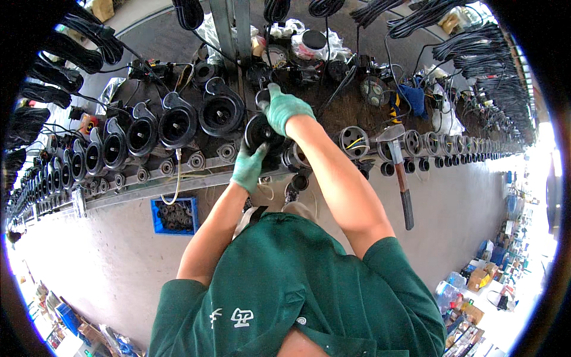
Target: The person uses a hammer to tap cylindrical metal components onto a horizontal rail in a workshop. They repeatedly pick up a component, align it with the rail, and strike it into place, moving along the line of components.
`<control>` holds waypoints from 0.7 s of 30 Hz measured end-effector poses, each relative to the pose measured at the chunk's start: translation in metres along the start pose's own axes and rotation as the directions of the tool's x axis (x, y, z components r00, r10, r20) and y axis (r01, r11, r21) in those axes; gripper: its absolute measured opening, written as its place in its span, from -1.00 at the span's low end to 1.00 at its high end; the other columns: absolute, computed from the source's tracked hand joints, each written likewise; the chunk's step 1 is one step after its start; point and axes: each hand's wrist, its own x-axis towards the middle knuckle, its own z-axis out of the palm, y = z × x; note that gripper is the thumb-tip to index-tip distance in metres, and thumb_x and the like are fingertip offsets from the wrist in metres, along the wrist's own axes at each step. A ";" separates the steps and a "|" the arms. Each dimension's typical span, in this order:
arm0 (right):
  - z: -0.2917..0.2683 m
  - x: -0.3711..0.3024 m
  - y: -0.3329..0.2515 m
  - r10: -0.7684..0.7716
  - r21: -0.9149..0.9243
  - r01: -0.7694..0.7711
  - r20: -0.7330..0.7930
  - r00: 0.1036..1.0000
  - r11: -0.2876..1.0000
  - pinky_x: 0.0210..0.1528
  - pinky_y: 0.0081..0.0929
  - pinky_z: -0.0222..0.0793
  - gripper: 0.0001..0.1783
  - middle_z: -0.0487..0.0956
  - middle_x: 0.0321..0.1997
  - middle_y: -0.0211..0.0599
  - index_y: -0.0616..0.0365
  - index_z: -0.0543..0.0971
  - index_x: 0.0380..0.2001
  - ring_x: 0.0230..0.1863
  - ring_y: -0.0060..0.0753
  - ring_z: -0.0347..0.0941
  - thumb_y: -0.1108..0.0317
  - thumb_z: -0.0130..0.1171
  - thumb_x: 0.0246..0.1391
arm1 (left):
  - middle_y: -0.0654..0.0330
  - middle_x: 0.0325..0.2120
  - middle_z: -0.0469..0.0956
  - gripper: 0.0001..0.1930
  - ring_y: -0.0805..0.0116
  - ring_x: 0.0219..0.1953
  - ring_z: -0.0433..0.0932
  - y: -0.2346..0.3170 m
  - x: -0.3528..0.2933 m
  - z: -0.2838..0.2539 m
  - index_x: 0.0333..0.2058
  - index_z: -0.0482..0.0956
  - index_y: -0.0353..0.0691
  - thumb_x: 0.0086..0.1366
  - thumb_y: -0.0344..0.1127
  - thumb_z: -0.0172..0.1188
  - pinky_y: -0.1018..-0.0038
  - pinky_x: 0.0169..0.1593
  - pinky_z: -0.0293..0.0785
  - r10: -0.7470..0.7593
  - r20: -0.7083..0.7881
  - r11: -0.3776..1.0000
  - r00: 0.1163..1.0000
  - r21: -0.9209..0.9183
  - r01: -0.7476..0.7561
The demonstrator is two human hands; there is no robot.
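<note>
Both my hands wear light green gloves and are closed on one black round housing (256, 129) with a hook-shaped neck, over the front part of the workbench. Low on its rim, my left hand (248, 167) grips with the thumb near the open face. Around the neck at the upper right, my right hand (285, 110) is wrapped; some of its fingers are hidden. Just left stands a similar black housing (221, 113), first in a long row. To the right of my right forearm is an open round motor casing (354, 143) with yellow wires inside.
A hammer (397, 156) lies with its handle past the bench edge at right. Coiled black cables (425, 25) hang along the back, near a metal post (233, 33). On the floor at left stands a blue crate (156, 219) of dark parts. Small ring-shaped parts (195, 160) line the bench's front rail.
</note>
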 end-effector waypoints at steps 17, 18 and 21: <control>-0.027 -0.056 0.112 -0.227 0.460 0.357 -0.313 0.922 0.813 0.32 -0.36 0.40 -0.44 0.56 0.28 -0.16 0.07 0.37 0.37 0.27 -0.32 0.50 0.32 0.18 0.35 | 0.16 -0.26 0.64 -0.49 0.32 -0.31 0.54 0.014 0.065 0.043 -0.07 0.58 -0.34 0.29 0.04 0.37 0.32 -0.19 0.52 -0.190 -0.520 0.948 0.833 0.123 0.293; -0.035 -0.073 0.128 -0.185 0.482 0.347 -0.351 0.918 0.805 0.31 -0.40 0.40 -0.45 0.58 0.26 -0.22 0.07 0.38 0.36 0.26 -0.42 0.49 0.36 0.18 0.35 | 0.16 -0.26 0.64 -0.47 0.31 -0.31 0.55 0.016 0.066 0.040 -0.08 0.58 -0.34 0.28 0.06 0.38 0.32 -0.19 0.53 -0.188 -0.548 0.922 0.815 0.187 0.338; -0.056 -0.124 0.179 -0.098 0.294 0.329 -0.594 0.798 0.897 0.24 -0.37 0.45 -0.46 0.60 0.23 -0.08 0.07 0.45 0.31 0.23 -0.23 0.55 0.27 0.24 0.29 | 0.12 -0.20 0.63 -0.33 0.30 -0.24 0.55 0.015 0.070 0.028 -0.04 0.54 -0.40 0.23 0.19 0.39 0.30 -0.14 0.51 -0.166 -0.525 0.879 0.835 0.305 0.367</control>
